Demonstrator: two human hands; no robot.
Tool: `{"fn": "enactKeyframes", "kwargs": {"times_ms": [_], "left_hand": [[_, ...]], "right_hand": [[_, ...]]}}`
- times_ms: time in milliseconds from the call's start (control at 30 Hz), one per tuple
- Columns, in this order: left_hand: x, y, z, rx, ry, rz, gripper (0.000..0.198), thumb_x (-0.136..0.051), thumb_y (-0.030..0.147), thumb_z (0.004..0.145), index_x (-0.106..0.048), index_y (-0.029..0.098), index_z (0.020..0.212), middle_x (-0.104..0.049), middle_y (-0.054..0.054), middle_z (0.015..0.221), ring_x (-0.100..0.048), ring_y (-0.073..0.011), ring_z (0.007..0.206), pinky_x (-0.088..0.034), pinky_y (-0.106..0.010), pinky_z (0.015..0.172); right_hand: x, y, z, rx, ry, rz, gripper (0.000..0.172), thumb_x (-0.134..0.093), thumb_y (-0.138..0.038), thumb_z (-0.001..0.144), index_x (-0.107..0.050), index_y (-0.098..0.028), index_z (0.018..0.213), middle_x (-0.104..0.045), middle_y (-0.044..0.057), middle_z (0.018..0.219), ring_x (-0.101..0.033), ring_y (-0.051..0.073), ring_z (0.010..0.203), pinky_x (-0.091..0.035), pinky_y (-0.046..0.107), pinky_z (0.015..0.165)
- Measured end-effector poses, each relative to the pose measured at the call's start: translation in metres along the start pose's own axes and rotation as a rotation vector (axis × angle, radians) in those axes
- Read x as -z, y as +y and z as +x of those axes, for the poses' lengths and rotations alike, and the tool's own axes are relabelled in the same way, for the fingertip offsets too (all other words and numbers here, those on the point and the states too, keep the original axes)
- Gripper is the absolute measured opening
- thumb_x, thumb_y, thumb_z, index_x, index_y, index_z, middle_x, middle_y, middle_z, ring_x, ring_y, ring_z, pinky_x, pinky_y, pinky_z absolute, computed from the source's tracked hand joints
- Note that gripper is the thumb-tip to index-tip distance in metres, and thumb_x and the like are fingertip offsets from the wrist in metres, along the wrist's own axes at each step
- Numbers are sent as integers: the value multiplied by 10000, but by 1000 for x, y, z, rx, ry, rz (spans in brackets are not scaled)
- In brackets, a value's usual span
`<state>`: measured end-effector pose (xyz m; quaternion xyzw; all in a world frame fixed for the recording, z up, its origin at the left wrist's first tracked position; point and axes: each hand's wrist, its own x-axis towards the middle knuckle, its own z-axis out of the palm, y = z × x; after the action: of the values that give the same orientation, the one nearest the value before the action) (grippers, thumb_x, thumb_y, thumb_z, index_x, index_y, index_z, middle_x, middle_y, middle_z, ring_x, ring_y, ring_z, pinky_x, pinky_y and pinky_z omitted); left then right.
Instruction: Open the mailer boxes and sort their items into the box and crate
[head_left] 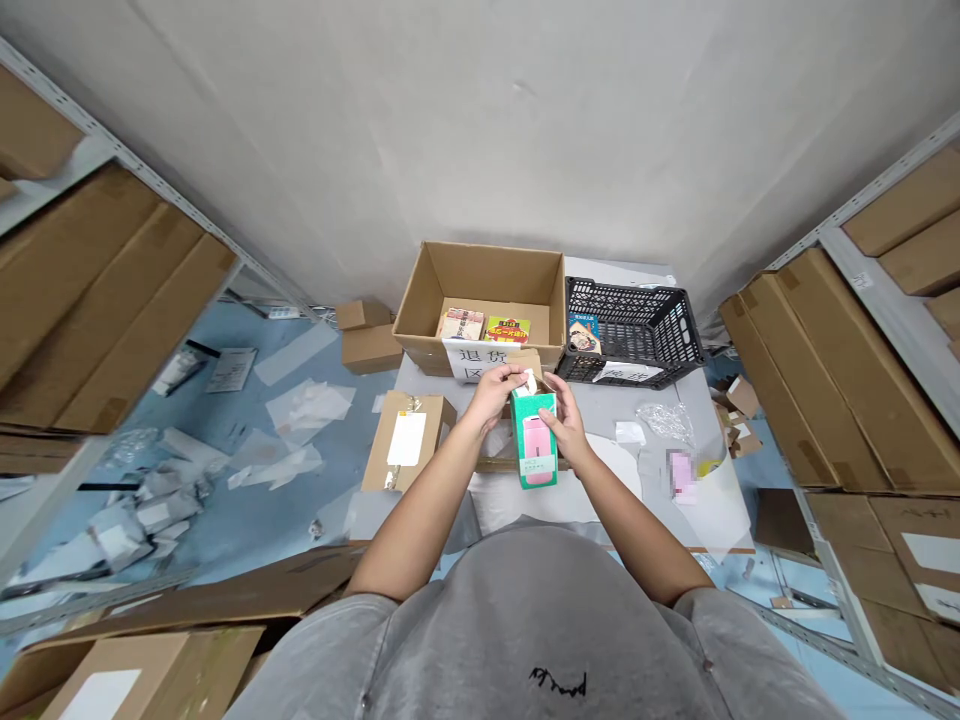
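A green product box point(536, 465) with a pink item pictured on its front is held up over the table. My right hand point(568, 425) grips it along its right side, thumb lying on the front panel. At the box's upper left, my left hand point(495, 395) is closed with its fingertips on the white top flap point(531, 383). That top looks opened; what lies inside is hidden. Just below and behind the green box, a brown carton on the table is mostly covered by it and my hands.
Behind stand a large open carton point(480, 262) holding small colourful packs point(508, 330) and a black plastic crate point(637, 372) with a blue pack point(583, 333). A taped carton point(397, 440) sits left. Bubble wrap point(666, 422) lies right. Shelves with cartons flank both sides.
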<state>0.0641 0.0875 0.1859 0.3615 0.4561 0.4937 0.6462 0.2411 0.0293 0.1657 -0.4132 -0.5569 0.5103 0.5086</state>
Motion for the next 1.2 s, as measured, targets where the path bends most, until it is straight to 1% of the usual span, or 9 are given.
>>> {"fn": "enactKeyframes", "kwargs": {"times_ms": [133, 300, 433, 600, 667, 800, 1000, 1100, 1200], "left_hand": [[2, -2, -1, 77, -21, -86, 536, -1034, 471, 553, -772, 165, 906, -778, -29, 844, -679, -144, 717, -528, -266, 696], [12, 7, -8, 74, -85, -57, 482, -1021, 470, 600, -790, 175, 904, -788, -41, 861, -695, -149, 717, -515, -250, 656], [16, 18, -15, -25, -167, 84, 392, -995, 482, 654, -834, 187, 856, -806, -60, 906, -731, -197, 837, -570, -306, 788], [13, 34, -20, -182, -236, 371, 355, -886, 570, 810, -886, 221, 874, -779, -55, 896, -716, -253, 940, -569, -402, 956], [13, 37, -20, -216, -220, 414, 360, -849, 582, 845, -884, 225, 878, -773, -52, 900, -708, -257, 953, -556, -416, 994], [15, 37, -21, -289, -124, 363, 319, -846, 540, 855, -865, 223, 895, -796, -77, 1014, -696, -290, 1136, -512, -423, 1091], [13, 40, -28, -304, -339, 503, 364, -720, 561, 971, -863, 251, 1097, -757, -92, 1130, -700, -283, 1107, -530, -428, 1075], [13, 42, -28, -312, -394, 581, 339, -711, 512, 975, -840, 288, 1194, -715, -79, 1192, -665, -292, 1213, -506, -439, 1145], [16, 41, -22, -316, -417, 624, 303, -699, 478, 981, -821, 307, 1198, -694, -64, 1210, -633, -287, 1265, -468, -449, 1206]], "right_hand": [[-3, 4, -1, -11, 24, 23, 841, -734, -740, 923, -484, -305, 1597, -578, 125, 1595, -589, 309, 1442, -495, 489, 1226], [-5, 7, -3, -36, 25, 21, 810, -701, -741, 942, -487, -311, 1593, -625, 120, 1525, -635, 306, 1366, -514, 496, 1198], [-7, 6, -2, -35, 39, 49, 823, -740, -740, 911, -507, -301, 1567, -612, 128, 1530, -618, 319, 1374, -528, 492, 1177], [0, 5, -2, 8, 7, -32, 663, -738, -679, 937, -607, -315, 1475, -610, 108, 1481, -607, 319, 1365, -556, 471, 1131], [3, 4, -2, 35, -1, -62, 598, -759, -643, 934, -648, -323, 1427, -598, 99, 1460, -594, 319, 1376, -563, 464, 1121], [5, 0, 1, 69, 31, -64, 517, -759, -618, 943, -690, -310, 1352, -608, 96, 1380, -604, 316, 1342, -570, 464, 1107], [7, -5, 5, 74, 53, -90, 554, -763, -649, 922, -685, -297, 1342, -626, 107, 1360, -607, 335, 1331, -579, 484, 1095], [8, -2, 4, 47, 49, -83, 599, -777, -655, 906, -654, -308, 1378, -606, 106, 1413, -612, 335, 1341, -597, 474, 1071], [8, 2, 2, 22, 41, -59, 633, -792, -651, 895, -616, -310, 1399, -595, 105, 1455, -642, 319, 1313, -613, 445, 1035]]}}
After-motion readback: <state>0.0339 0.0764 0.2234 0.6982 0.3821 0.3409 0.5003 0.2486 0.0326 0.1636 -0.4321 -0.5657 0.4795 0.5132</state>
